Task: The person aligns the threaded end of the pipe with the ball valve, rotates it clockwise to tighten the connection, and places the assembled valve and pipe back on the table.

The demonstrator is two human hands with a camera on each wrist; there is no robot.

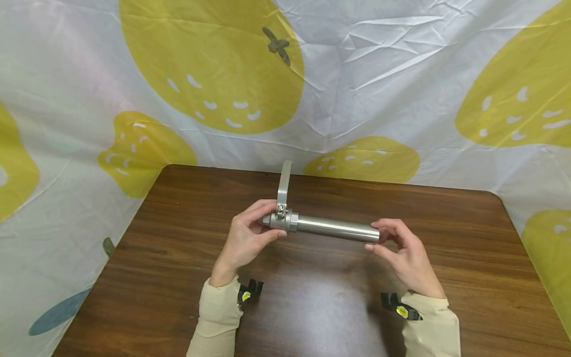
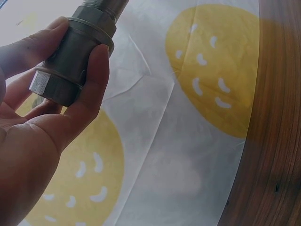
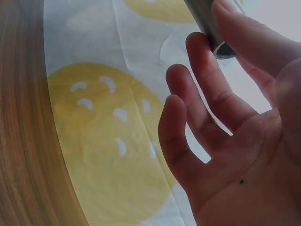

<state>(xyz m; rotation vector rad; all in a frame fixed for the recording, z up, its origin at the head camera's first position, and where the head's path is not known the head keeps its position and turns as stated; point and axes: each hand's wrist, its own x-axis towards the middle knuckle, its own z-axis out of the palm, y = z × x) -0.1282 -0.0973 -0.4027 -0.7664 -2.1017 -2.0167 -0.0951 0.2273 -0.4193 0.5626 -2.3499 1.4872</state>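
Note:
A steel ball valve (image 1: 282, 221) with a flat lever handle (image 1: 284, 183) is joined to a smooth metal pipe (image 1: 336, 229). My left hand (image 1: 243, 243) grips the valve body, thumb on one side and fingers on the other. In the left wrist view the valve's hex end (image 2: 55, 87) points back towards the palm. The pipe's far end lies between the thumb and fingertips of my right hand (image 1: 406, 255). Its open round end (image 3: 225, 51) shows in the right wrist view. The lever sticks out away from me, across the pipe's line.
Below the hands is a dark wood-grain table (image 1: 147, 277) with rounded back corners. A white cloth (image 1: 330, 99) with yellow fruit prints hangs behind it and along the sides. Black straps with small devices (image 1: 403, 310) sit on both wrists over beige sleeves (image 1: 218, 317).

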